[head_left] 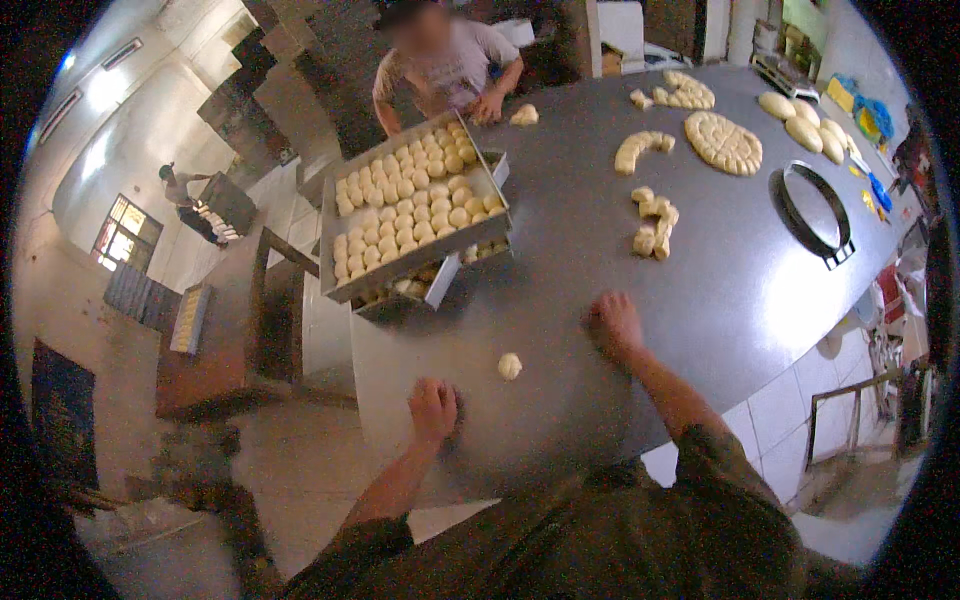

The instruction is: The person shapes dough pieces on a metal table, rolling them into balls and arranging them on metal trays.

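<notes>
Left hand (433, 408) left of dough ball (510, 366), right hand (613, 324) to its right, both curled, contents I cannot tell; light, even pressure seems advisable.

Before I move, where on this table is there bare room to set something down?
Bare tabletop runs between your right hand and the black band, and between the stacked trays and the dough clump. It's crowded at the trays and far right around oval loaves.
</notes>
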`<state>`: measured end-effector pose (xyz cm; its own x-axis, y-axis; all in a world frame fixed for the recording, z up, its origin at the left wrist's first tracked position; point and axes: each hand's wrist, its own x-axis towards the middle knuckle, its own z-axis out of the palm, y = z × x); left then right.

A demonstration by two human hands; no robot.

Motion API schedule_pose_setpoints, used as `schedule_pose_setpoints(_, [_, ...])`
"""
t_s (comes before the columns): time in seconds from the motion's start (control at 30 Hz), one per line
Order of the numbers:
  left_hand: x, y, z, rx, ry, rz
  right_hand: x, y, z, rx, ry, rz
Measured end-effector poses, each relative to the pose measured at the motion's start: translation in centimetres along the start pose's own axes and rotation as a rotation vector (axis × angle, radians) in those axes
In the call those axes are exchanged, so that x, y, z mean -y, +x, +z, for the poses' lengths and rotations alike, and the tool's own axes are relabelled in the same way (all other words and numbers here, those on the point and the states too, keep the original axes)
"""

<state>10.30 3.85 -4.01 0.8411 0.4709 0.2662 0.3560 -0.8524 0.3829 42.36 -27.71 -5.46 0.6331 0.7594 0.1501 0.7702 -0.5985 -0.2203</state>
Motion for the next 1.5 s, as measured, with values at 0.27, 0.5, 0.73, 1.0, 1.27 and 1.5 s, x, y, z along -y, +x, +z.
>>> schedule_pose_setpoints(0.27, [2.5, -1.9, -3.1, -0.011, 0.057, 0.033, -0.5, -4.1, -3.2, -0.236, -0.025, -0.076])
schedule_pose_setpoints(0.5, [13.9, 3.3, -3.4, -0.301, 0.206, -0.075, 1.4, -4.8, -1.8, -0.234, 0.220, 0.436])
schedule_pose_setpoints(0.73, [10.0, 9.1, -0.7, -0.039, 0.313, -0.580, 31.0, 0.5, 7.2, 0.083, 0.652, -0.339])
schedule_pose_setpoints(1.0, [9.0, 7.6, -3.0, 0.018, 0.317, -0.659, 26.7, 16.2, -7.4, 0.182, 0.728, 0.087])
schedule_pose_setpoints(1.27, [9.0, 8.4, -3.5, 0.040, 0.334, -0.556, 13.4, 38.0, -10.2, -0.257, -0.446, 0.088])
schedule_pose_setpoints(1.5, [7.6, 8.1, -4.9, 0.012, 0.308, -0.515, 6.5, 42.9, -8.0, 0.264, 0.326, 0.364])
